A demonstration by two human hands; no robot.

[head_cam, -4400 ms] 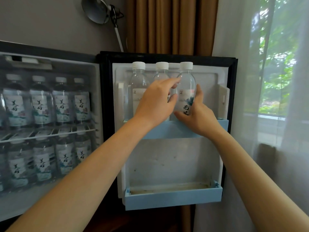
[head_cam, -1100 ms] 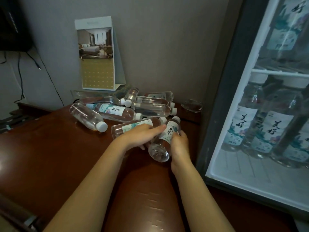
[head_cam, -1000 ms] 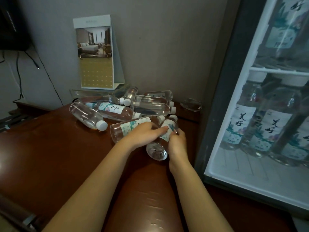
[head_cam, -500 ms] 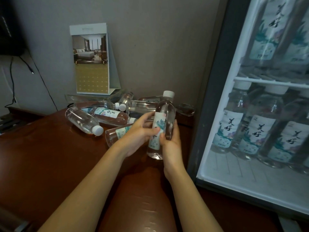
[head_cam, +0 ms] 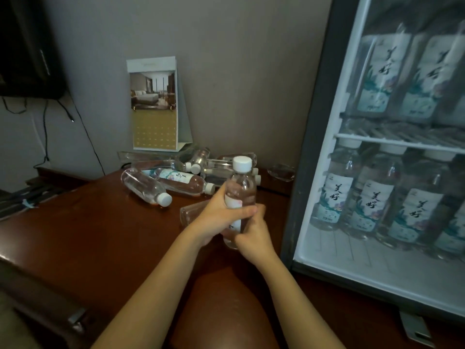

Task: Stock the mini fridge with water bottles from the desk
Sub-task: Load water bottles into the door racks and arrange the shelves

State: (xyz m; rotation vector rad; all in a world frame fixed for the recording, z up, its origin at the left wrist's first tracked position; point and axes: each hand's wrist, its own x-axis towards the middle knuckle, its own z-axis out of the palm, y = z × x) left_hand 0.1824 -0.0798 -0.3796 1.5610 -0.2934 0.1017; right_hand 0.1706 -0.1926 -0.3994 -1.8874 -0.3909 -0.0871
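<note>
Standing upright just right of the frame's centre, the water bottle (head_cam: 242, 187) showed its white cap (head_cam: 242, 163) on top and a pale label round its middle, and both hands held it. The left hand (head_cam: 217, 215) came in from the lower left and wrapped its fingers round the labelled middle. The right hand (head_cam: 253, 234) gripped the lower part from the near right side. Whether the base touched the desk (head_cam: 88, 235) could not be told. Just left of the left hand a lying bottle (head_cam: 192, 212) rested on its side on the dark brown wood. Behind it, toward the wall, a heap of loose bottles (head_cam: 181, 181) lay on their sides, touching one another. At the heap's front left, the nearest bottle (head_cam: 144, 187) pointed its white cap toward the lower right. A standing calendar (head_cam: 154, 104) with a hotel-room photo stood against the wall behind the heap. A small glass dish (head_cam: 280, 171) sat near the desk's back right corner. At the right of the frame the mini fridge (head_cam: 309, 147) showed its white interior, with stocked bottles (head_cam: 372, 200) upright on its floor and more above a white wire shelf (head_cam: 402, 142). A dark screen (head_cam: 25, 46) filled the upper left, with cables (head_cam: 45, 127) hanging below it.
</note>
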